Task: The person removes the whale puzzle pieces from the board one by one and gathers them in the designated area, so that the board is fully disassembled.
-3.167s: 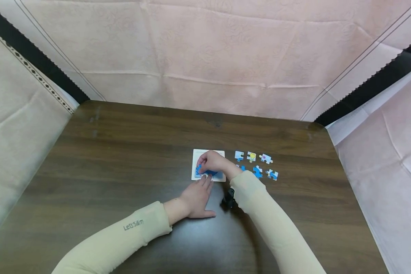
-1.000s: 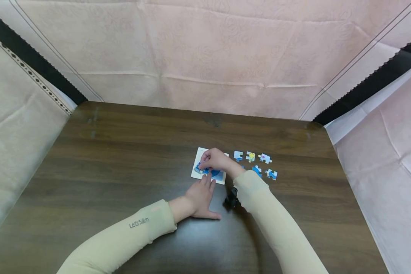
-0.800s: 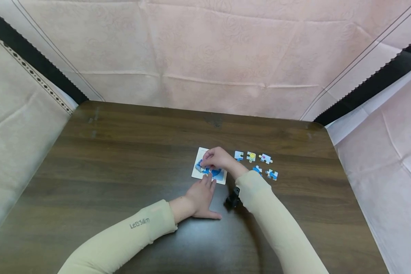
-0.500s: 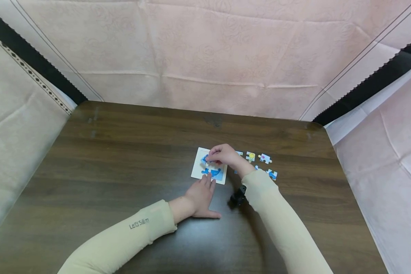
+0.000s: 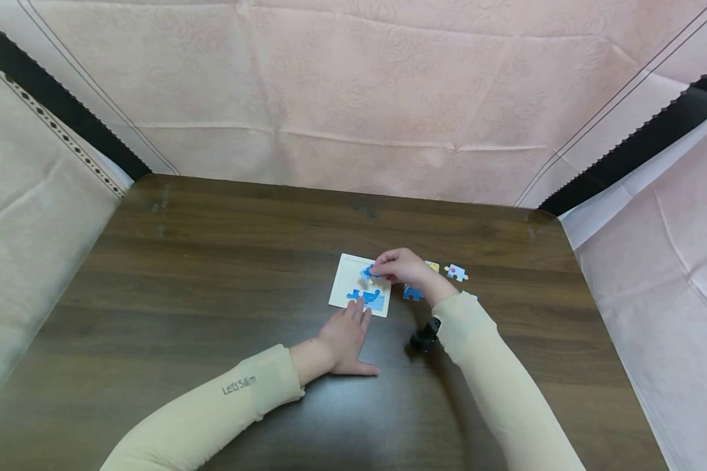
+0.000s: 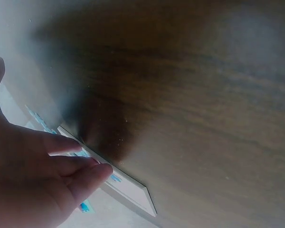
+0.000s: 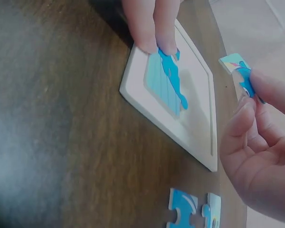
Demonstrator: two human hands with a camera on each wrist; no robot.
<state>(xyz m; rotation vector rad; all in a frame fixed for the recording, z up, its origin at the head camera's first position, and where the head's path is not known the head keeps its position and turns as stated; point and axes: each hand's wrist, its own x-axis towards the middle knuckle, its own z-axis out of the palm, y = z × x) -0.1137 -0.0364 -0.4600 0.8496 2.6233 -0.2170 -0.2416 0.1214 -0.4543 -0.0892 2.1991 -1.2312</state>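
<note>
A white puzzle tray lies on the table, turned slightly askew. Joined blue jigsaw pieces lie inside it along its near side. My left hand is spread flat, fingertips resting on the tray's near edge and those pieces; in the left wrist view this hand covers part of the tray. Over the tray's right part, my right hand pinches a jigsaw piece between thumb and fingers. That piece, blue with a pale, colourful corner, is held up off the tray.
Loose jigsaw pieces lie right of the tray: a blue one, a yellow-marked one and a pale one. My right forearm hides others. A black wrist camera sits under the right wrist. Cloth hangs behind the table.
My right hand has moved right across the tray with the pinched piece, leaving the tray's left side bare. The tray has turned slightly since the earliest frame. My left hand stays nearly still lately.
</note>
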